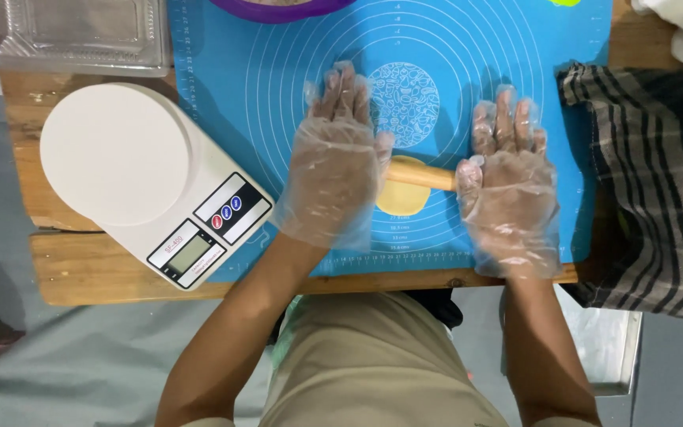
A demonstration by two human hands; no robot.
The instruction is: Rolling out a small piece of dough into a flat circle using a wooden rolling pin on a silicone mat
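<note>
rolling pin point(419, 175) of wood lies across a flat yellow dough disc point(402, 199) on the blue baking mat point(294, 71), between my two gloved hands. my left hand point(335, 162) lies flat and released on the pin's left end, fingers spread. my right hand point(507, 186) lies flat on the right end, also not clenched. i see a white kitchen scale point(148, 178) to the left of the mat, on the wooden table point(81, 265).

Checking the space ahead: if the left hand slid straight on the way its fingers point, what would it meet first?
Probably the purple bowl at the far edge; ahead of the left hand only the bare blue mat shows.
</note>
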